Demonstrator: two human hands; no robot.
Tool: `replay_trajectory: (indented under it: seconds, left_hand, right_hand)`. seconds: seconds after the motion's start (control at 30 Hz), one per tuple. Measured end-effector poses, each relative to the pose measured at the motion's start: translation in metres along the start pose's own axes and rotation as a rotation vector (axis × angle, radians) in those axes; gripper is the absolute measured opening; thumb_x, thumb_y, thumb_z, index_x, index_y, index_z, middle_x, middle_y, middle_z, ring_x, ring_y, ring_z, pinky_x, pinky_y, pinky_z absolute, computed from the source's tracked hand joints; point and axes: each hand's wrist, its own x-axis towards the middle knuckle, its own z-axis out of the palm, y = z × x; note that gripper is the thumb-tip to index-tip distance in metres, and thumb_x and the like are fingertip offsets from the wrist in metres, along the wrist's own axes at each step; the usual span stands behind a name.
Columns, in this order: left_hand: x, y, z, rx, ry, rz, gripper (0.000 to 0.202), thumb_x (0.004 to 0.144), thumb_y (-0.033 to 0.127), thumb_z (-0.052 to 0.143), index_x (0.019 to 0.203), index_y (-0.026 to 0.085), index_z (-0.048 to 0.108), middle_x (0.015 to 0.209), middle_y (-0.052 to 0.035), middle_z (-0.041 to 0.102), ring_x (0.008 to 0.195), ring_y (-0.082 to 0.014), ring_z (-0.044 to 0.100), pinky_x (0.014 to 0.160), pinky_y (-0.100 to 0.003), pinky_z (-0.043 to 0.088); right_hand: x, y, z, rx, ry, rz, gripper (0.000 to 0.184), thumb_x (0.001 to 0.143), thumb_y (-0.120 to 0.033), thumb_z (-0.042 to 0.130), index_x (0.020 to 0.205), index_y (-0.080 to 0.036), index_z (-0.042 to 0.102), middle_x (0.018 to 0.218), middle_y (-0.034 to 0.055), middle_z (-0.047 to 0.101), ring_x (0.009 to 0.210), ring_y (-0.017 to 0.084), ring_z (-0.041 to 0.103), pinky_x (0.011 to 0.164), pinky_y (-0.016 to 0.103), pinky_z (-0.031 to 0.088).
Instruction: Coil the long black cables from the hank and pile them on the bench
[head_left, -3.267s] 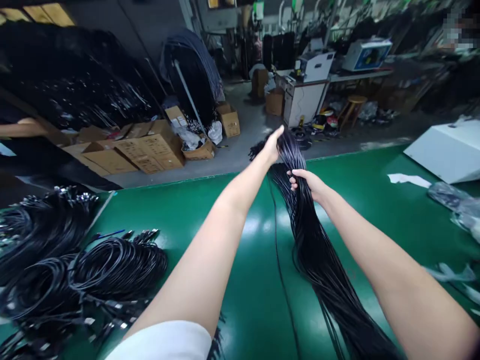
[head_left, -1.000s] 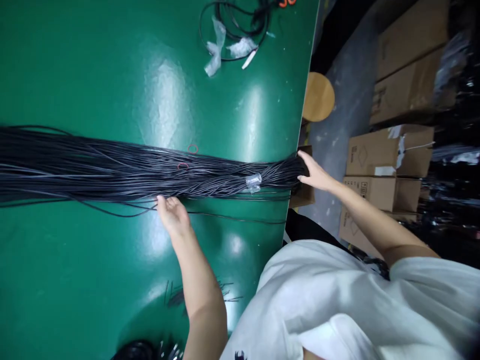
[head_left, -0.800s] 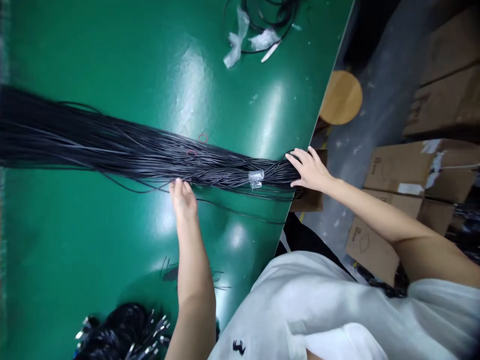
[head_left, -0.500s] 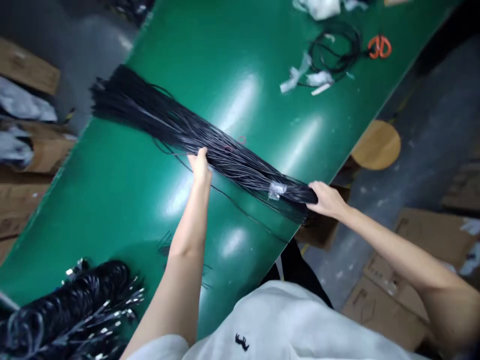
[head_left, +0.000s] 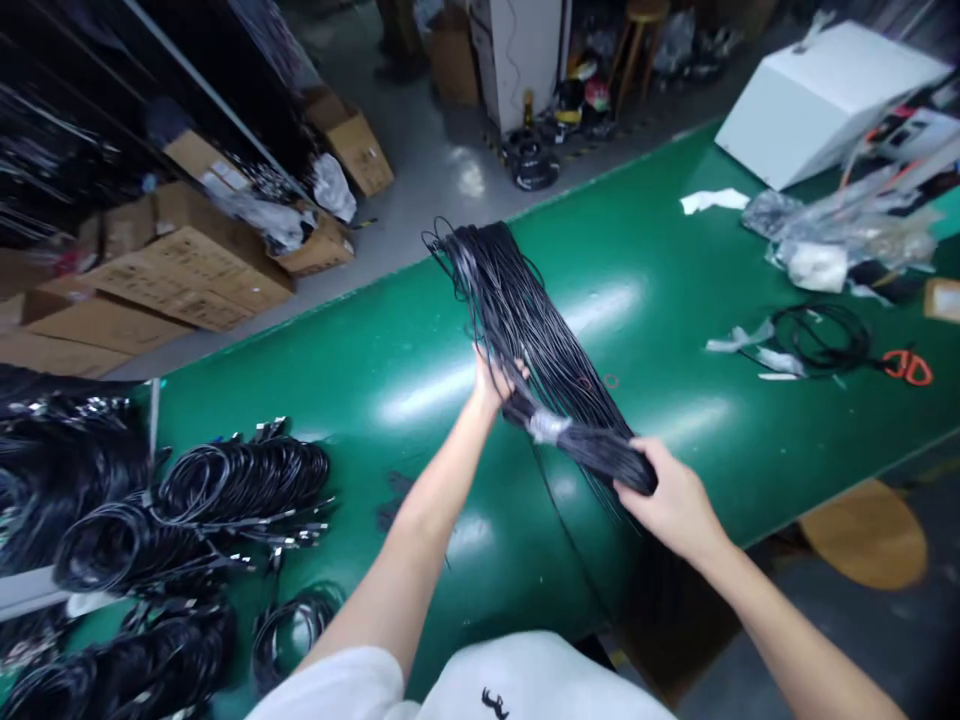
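A long bundle of thin black cables [head_left: 604, 452] slants across the green table, partly lifted off it. My right hand [head_left: 671, 500] grips its near end, fingers curled round the strands. Farther up, my left hand [head_left: 496, 380] is closed around part of the same bundle, with its palm below the strands. Between my hands a clear plastic wrap [head_left: 547, 427] binds the held portion. Other loose black cables [head_left: 544, 300] fan out beside and beyond it, lying on the tabletop. Small red rings [head_left: 611, 381] lie by the strands.
Coiled black cables [head_left: 244, 480] with metal connectors sit at the left. On the right are orange-handled scissors [head_left: 907, 367], a loose black cable coil [head_left: 825, 335], plastic bags [head_left: 847, 235] and a white box [head_left: 829, 95]. Cardboard boxes [head_left: 195, 270] stand past the far edge; a round stool [head_left: 862, 535] is near.
The view has turned, bringing the left coils and white box into sight. The wrapped part of the bundle is now lifted apart from the loose strands, held in both hands, which are closer together.
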Motion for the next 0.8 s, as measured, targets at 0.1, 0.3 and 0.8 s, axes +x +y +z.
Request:
replay_trajectory:
  seconds: [0.1,0.3,0.8]
  left_hand:
    - [-0.048,-0.066,-0.031,-0.233,0.241,-0.228,0.033,0.099,0.040,0.041,0.086,0.015,0.058,0.093,-0.0131,0.067,0.101,-0.0214,0.067,0.093,-0.040,0.054]
    - [-0.137,-0.091,-0.062,-0.557,0.347,-0.727,0.051,0.094,0.058,0.046,0.112,0.013,0.060,0.112,-0.0180,0.066,0.118,-0.0247,0.062,0.100,-0.040,0.048]
    - [-0.123,0.000,0.043,-0.566,-0.254,-0.495,0.045,0.057,0.026,0.080,0.093,0.016,0.055,0.057,0.0054,0.056,0.050,-0.0088,0.054,0.057,-0.024,0.047]
  right_hand:
    - [-0.030,0.020,0.019,-0.051,-0.082,0.030,0.034,0.072,-0.032,0.055,0.105,-0.026,0.056,0.091,0.0040,0.072,0.078,0.025,0.071,0.067,0.035,0.056]
    - [-0.087,0.019,-0.010,-0.079,0.026,0.184,0.037,0.072,-0.047,0.061,0.101,-0.025,0.055,0.088,0.0058,0.072,0.076,0.025,0.071,0.065,0.033,0.059]
    - [0.143,0.044,-0.030,0.669,-0.599,0.331,0.064,0.082,-0.078,0.045,0.110,-0.026,0.071,0.119,0.0180,0.069,0.106,0.028,0.069,0.097,0.046,0.053]
